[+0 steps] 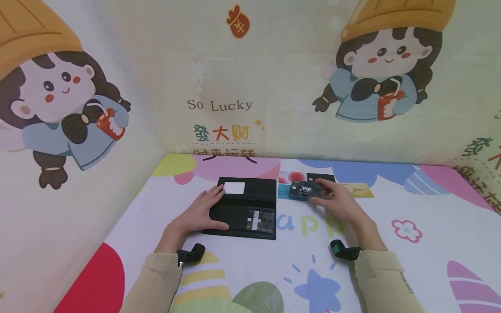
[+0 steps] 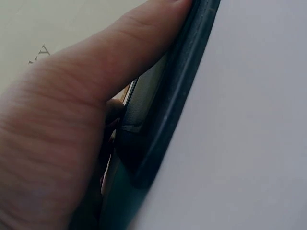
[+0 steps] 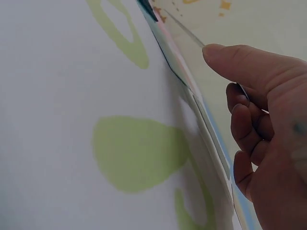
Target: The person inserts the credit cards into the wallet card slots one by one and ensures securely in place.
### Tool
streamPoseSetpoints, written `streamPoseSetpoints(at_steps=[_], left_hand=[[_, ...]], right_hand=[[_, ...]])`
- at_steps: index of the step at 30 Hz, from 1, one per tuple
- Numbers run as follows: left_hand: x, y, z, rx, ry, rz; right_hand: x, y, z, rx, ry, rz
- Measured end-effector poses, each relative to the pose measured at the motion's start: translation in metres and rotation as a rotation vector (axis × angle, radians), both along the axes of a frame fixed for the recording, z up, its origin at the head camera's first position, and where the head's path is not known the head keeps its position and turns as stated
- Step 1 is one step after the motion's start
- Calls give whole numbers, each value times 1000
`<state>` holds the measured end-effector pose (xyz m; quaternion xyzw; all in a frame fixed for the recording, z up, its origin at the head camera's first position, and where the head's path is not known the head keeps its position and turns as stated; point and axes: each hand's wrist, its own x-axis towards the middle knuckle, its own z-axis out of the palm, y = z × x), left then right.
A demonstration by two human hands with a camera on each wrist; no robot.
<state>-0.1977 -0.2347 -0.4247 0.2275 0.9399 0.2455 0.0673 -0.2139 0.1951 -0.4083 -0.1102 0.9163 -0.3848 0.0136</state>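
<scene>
A black wallet (image 1: 258, 188) lies unfolded on the table. My left hand (image 1: 197, 213) rests on its left side, fingers stretched over the upper panel and thumb on the lower one. A dark transparent-looking card (image 1: 267, 222) sits in the lower panel at the right, and a white rectangle (image 1: 235, 188) shows on the upper panel. To the right of the wallet, my right hand (image 1: 342, 202) pinches a black card marked "Vip" (image 1: 305, 190) between thumb and fingers. In the right wrist view only a thin edge of that card (image 3: 186, 31) shows beyond the thumb.
Beneath and behind the held card lie a red-and-white card (image 1: 291, 176), a teal card (image 1: 283, 191), another black card (image 1: 326, 177) and a gold card (image 1: 362, 190). A patterned cloth (image 1: 305, 269) covers the table; a printed backdrop (image 1: 289, 87) stands behind.
</scene>
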Motion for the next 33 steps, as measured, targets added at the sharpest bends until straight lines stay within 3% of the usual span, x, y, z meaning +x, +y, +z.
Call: streamPoseSetpoints(at_steps=[33], left_hand=[[4,2,-7,6,27,-5]], right_hand=[[-15,-36,-7,-1,63,105]])
